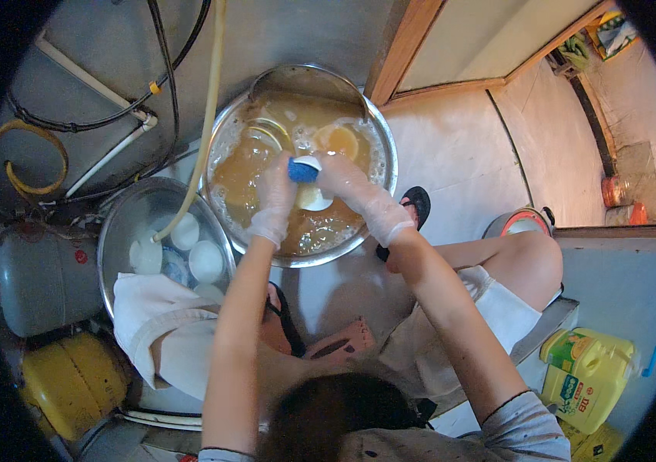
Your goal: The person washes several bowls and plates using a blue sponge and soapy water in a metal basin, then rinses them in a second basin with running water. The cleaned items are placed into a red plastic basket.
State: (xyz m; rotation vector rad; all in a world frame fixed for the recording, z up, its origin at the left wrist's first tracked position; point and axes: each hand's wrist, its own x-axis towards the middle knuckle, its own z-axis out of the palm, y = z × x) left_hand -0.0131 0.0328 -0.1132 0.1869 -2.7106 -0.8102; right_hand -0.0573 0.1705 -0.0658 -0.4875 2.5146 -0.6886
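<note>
Murky, foamy water fills a large metal basin (392, 167) in front of me. Over it, both hands meet in clear plastic gloves. My left hand (276, 187) grips a blue sponge (303, 171), which lies between the two hands. My right hand (344, 176) holds a white dish (309, 161) against the sponge; the fingers hide much of it. Just below, a white dish surface (315, 200) shows at the water; I cannot tell whether it is the same piece. Behind my hands, a round dish (339, 142) and a gold-rimmed dish (267, 131) sit partly under water.
At left, a second metal basin (107, 242) holds several white bowls (206, 261), with a pale hose (210, 115) hanging into it. Grey (45, 277) and yellow gas cylinders (77, 384) stand beyond. A yellow detergent jug (587, 378) is at right. A wood-framed door (455, 46) borders the back.
</note>
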